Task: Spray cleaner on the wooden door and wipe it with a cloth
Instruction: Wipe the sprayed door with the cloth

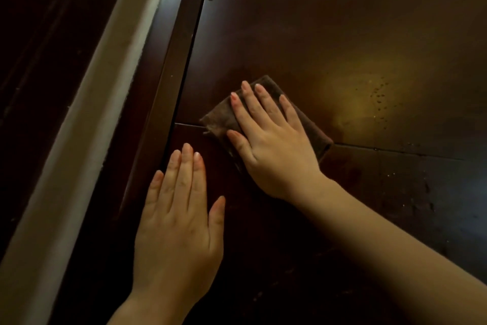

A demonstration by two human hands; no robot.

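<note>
Pressing brown cloth (312, 131) on dark, droplet-flecked wooden door (342, 21): right grip (271, 148) flat-fingered, left grip (179, 224) flat-fingered beside.

- left hand (179, 222): bare, with short, rounded, plain nails
- right hand (271, 145): bare, nails the same
- forearms: both bare to the picture's edge

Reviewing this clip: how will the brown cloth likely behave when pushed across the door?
The cloth looks soft and floppy: folded, it lies flat under the right hand, fingers straight. It probably bunches unless pressed flat. Droplets on the door suggest it may glide more easily there.
</note>
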